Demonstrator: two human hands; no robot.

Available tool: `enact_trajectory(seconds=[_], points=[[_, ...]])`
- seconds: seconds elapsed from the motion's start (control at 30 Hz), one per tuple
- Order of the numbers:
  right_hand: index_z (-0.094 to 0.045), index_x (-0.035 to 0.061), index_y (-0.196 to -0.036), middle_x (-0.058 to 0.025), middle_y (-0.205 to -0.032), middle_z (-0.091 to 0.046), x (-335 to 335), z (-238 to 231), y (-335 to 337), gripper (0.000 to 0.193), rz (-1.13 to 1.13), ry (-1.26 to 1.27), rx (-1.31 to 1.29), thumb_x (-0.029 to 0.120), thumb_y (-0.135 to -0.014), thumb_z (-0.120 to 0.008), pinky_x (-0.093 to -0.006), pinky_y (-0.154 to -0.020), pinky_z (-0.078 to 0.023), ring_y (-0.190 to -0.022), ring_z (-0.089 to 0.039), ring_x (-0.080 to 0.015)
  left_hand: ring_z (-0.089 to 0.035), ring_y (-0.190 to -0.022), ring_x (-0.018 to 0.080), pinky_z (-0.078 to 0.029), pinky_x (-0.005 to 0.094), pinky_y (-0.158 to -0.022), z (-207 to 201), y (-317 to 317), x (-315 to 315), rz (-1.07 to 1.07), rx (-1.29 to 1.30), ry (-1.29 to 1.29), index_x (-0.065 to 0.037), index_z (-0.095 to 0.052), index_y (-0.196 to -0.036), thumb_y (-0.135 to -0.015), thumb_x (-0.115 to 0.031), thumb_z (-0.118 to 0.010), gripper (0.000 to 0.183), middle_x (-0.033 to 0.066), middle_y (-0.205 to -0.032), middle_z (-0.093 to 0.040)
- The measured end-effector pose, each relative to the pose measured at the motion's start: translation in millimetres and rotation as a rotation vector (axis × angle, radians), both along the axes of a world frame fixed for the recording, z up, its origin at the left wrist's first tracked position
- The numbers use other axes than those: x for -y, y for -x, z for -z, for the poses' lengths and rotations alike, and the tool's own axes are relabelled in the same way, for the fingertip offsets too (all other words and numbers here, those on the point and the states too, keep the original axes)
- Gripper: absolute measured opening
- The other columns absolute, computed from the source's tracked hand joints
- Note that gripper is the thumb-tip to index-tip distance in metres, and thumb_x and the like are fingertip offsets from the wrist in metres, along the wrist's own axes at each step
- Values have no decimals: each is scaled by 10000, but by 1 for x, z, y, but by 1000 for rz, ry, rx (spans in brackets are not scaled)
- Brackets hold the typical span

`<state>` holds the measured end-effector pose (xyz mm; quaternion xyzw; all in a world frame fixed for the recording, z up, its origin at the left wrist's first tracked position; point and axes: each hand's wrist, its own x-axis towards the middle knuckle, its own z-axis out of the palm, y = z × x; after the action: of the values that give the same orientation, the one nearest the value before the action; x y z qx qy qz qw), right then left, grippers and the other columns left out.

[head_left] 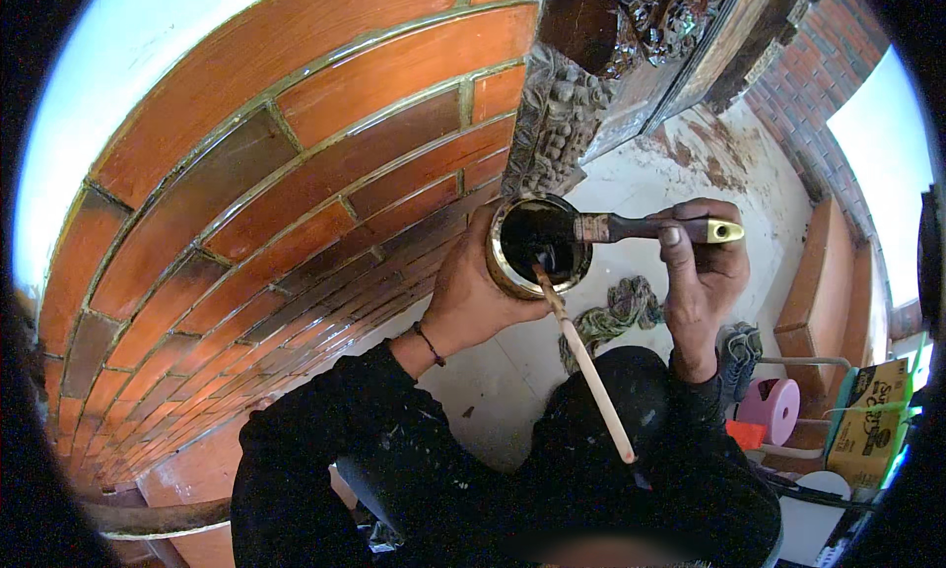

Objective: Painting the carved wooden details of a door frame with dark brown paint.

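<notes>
Dark sleeves point(414, 450), tin point(537, 245) in left hand point(473, 292), brush point(631, 229) bristles perhaps submerged.

Daylight scene, bright overall. I see blown-out white at the upper left and right rim, where sky overexposes. The brick wall point(276, 174) curves strongly under fisheye distortion, its mortar lines bending toward the black circular vignette. The dark clothing at the lower edge loses detail; the bottom centre is blurred.
</notes>
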<state>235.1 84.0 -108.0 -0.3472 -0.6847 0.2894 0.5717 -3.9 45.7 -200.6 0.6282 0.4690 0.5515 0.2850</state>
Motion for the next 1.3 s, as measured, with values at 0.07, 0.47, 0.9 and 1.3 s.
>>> enact_trajectory(seconds=[0.07, 0.47, 0.9, 1.3], points=[[-649, -3, -1169, -88, -1087, -712, 1, 3, 0, 224, -19, 13, -20, 0, -985, -776, -291, -864, -569, -943, -710, -148, -661, -1284, 321, -535, 442, -1085, 0, 6, 1, -13, 20, 47, -13, -485, -1468, -634, -315, -1026, 1039, 176, -1361, -657], [-559, -2, -1137, -170, -989, -712, -19, 23, -2, 195, -192, 57, -276, 75, -1046, -714, -340, -699, -617, -764, -722, -218, -685, -1254, 303, -545, 426, -1087, -16, 2, -2, -109, 86, -2, -27, -457, -1499, -633, -259, -1036, 1067, 167, -1349, -682], [-613, 19, -1150, -150, -1201, -719, -39, 35, 16, 136, -262, 304, -774, 110, -1080, -685, -382, -914, -657, -1006, -760, -264, -674, -1289, 299, -548, 430, -1091, -12, 4, -7, -100, 109, -29, -26, -453, -1513, -641, -250, -1044, 1077, 176, -1384, -672], [-747, 50, -1101, -185, -1160, -730, -48, -21, 64, 368, 109, -804, 550, -105, -779, -836, -419, -826, -622, -1010, -745, -348, -659, -1292, 289, -540, 428, -1101, -15, 10, -5, -86, 71, -58, -6, -476, -1490, -631, -252, -1049, 1061, 170, -1376, -662]])
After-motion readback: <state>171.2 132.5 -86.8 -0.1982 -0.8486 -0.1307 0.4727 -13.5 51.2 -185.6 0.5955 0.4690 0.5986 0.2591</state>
